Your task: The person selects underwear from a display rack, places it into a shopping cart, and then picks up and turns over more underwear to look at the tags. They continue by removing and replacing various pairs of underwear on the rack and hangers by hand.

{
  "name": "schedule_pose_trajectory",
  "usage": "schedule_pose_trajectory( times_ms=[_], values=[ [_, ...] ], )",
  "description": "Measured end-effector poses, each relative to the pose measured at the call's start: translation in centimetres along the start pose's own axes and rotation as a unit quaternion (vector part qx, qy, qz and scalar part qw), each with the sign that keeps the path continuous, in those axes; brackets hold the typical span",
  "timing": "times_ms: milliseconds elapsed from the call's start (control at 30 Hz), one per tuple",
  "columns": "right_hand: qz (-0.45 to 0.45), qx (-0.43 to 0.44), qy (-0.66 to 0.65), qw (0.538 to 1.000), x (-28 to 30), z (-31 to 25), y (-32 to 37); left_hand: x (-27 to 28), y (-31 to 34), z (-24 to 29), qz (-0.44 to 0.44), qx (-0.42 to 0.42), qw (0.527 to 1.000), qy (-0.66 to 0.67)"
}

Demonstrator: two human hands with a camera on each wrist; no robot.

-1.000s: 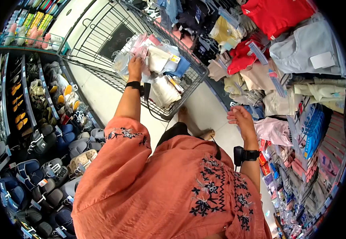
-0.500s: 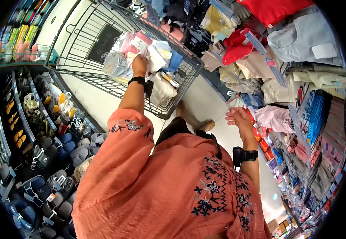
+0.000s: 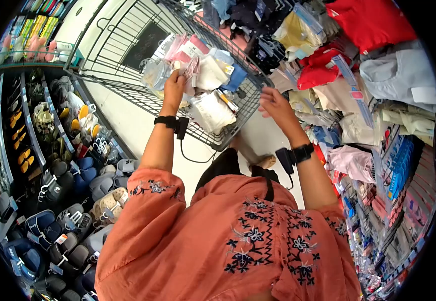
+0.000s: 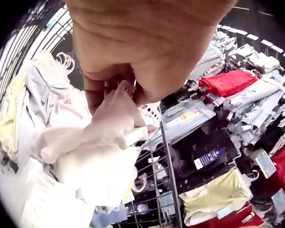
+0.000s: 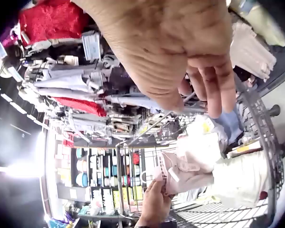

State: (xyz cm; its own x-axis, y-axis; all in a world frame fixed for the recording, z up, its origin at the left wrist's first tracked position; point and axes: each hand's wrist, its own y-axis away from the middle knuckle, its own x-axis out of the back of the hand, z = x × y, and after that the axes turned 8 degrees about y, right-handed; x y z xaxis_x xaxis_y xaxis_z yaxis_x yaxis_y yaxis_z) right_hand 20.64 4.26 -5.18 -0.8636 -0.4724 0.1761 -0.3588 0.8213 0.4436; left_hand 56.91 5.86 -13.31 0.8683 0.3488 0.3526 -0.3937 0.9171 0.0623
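Observation:
My left hand (image 3: 174, 91) pinches a pale pink garment (image 4: 107, 121) by its edge, over the pile inside a dark wire shopping cart (image 3: 144, 46). In the left wrist view the cloth hangs from thumb and fingers, draping over a cream garment (image 4: 99, 166). Around it in the cart lie a darker pink packet (image 3: 194, 47), a folded white garment (image 3: 213, 114) and a blue cloth (image 3: 237, 78). My right hand (image 3: 278, 108) is held in the air by the cart's near right corner, fingers loosely bent and holding nothing.
Along the right, racks carry folded clothes, among them a red garment (image 3: 371, 25) and a light grey one (image 3: 398, 75). Slippers (image 3: 42, 228) and sandals fill the shelves on the left. The person's foot (image 3: 265, 161) stands on the pale floor beyond the cart's near end.
My left hand has picked the pale pink garment up from the pile. My right hand has moved up and left, from beside the rack toward the cart.

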Motion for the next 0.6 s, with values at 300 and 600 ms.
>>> schedule_pose_trajectory(
  times_ms=[300,600],
  values=[
    [-0.065,-0.010,0.017,0.998,-4.8,-4.2,-4.3,6.5,2.4,6.5,0.054,0.052,0.979,0.190],
    [-0.049,0.253,0.005,0.966,-3.7,-13.1,-1.3,9.1,2.8,21.2,-0.164,0.106,0.919,0.344]
  ],
)
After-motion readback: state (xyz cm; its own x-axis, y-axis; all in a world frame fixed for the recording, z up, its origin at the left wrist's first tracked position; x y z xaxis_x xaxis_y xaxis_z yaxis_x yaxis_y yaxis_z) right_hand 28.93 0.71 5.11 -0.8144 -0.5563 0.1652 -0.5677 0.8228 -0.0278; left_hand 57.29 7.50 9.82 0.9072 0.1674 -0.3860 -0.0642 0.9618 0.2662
